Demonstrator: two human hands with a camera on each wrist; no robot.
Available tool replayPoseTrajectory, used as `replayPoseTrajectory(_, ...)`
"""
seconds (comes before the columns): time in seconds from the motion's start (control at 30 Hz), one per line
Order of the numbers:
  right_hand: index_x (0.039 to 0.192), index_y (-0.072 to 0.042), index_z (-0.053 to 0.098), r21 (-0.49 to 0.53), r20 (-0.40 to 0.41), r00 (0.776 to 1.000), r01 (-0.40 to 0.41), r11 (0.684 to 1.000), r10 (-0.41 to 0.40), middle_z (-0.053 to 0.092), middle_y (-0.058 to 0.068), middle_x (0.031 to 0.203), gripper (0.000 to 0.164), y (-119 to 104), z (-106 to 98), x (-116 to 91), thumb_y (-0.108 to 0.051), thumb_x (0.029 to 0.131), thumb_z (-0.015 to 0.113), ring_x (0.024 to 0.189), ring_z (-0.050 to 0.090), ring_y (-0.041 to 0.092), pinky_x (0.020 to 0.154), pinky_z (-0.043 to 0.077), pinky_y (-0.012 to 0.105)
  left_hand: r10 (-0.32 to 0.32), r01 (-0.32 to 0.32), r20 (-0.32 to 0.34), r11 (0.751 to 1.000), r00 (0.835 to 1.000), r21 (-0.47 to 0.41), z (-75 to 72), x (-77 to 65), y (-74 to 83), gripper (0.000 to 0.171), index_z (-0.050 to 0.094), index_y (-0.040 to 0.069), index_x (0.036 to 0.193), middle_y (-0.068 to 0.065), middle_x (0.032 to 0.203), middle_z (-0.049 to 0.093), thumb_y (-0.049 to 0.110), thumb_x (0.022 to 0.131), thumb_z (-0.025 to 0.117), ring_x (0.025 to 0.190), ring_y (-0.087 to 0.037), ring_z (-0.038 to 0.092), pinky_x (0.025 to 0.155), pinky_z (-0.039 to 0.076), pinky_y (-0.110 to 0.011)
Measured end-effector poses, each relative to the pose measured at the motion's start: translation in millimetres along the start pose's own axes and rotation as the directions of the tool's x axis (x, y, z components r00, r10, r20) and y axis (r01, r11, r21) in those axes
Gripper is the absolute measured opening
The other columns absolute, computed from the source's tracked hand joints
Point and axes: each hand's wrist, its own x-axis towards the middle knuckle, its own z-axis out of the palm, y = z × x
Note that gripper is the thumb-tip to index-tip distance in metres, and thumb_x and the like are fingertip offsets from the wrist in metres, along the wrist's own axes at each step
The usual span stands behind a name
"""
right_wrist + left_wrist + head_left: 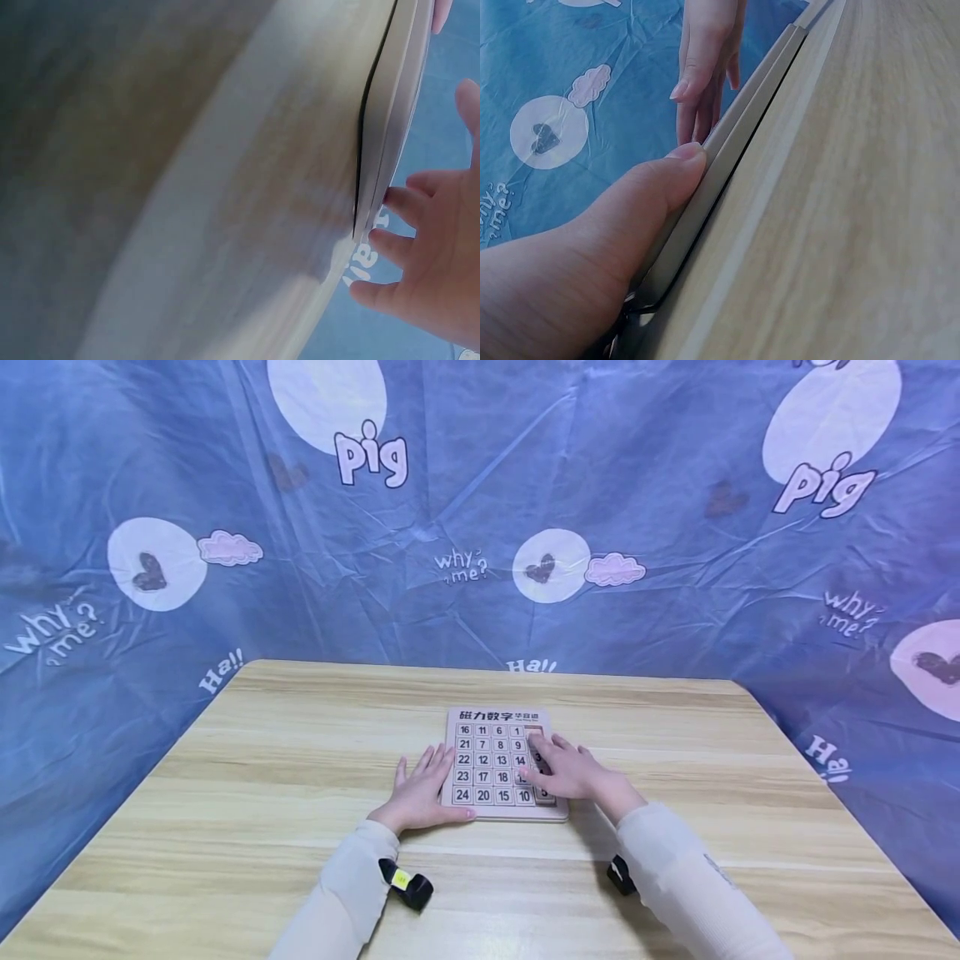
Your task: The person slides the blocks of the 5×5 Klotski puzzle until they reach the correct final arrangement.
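A square number sliding puzzle (491,761) lies flat on the table, with numbered tiles in rows below a strip of dark Chinese characters. At its lower left corner rests my left hand (422,797), straight fingers along the left side and thumb against the front edge. In the left wrist view that thumb (660,184) presses on the puzzle's pale rim (731,150). My right hand (573,771) reaches over the right column, fingers spread, index fingertip on a tile near the top. An orange-brown slot (533,727) shows above that fingertip. Some right-hand tiles are hidden beneath the hand.
The wooden table (262,760) extends around the puzzle on all sides. Behind it hangs a blue printed cloth (465,510). Black wrist devices, one of them (408,887) with a yellow label, sit by both sleeves.
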Motion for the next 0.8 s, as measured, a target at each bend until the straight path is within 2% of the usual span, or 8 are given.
replayPoseTrajectory(0.33,0.136,-0.004,0.021,0.002,0.022,1.000,0.017,1.000,-0.017,0.025,0.011,0.138,0.075,-6.0,-2.1,-6.5,-0.056,0.084,0.036,0.125,0.016,0.034,0.092,0.012,0.061,0.003,-0.003,-0.009,1.000,1.000,0.006,1.9,-1.0,-2.8,0.106,0.018,0.007,0.138,-0.014,0.141,0.014,0.070,0.060,0.055,0.128,-0.028,0.006,0.095,-0.007,-0.054)
replayPoseTrajectory(0.47,0.136,-0.004,0.021,0.022,0.004,1.000,0.027,0.999,-0.027,0.025,0.012,0.138,0.074,-7.2,-4.6,-4.8,-0.054,0.085,0.038,0.124,0.016,0.036,0.091,0.013,0.062,0.007,-0.007,-0.012,1.000,1.000,0.001,2.6,-0.6,-2.7,0.107,0.018,0.006,0.138,-0.015,0.141,0.014,0.071,0.060,0.054,0.128,-0.028,0.007,0.095,-0.007,-0.054)
replayPoseTrajectory(0.63,0.137,-0.004,0.020,0.018,-0.044,0.997,0.060,0.998,-0.059,0.024,0.012,0.138,0.073,-14.3,-9.1,4.9,-0.052,0.085,0.041,0.124,0.015,0.037,0.090,0.013,0.062,0.000,0.000,0.000,1.000,1.000,0.007,1.8,-0.5,-0.7,0.108,0.017,0.008,0.138,-0.013,0.141,0.013,0.072,0.060,0.053,0.128,-0.027,0.005,0.095,-0.008,-0.054)
replayPoseTrajectory(0.8,0.137,-0.006,0.020,0.017,-0.033,0.996,0.086,0.996,-0.086,0.026,0.011,0.138,0.073,-32.3,-9.9,21.7,-0.052,0.085,0.041,0.125,0.015,0.036,0.093,0.012,0.060,-0.012,0.012,0.006,1.000,1.000,0.015,-0.2,0.3,1.2,0.107,0.016,0.008,0.138,-0.012,0.141,0.012,0.070,0.061,0.055,0.128,-0.026,0.004,0.095,-0.008,-0.053)
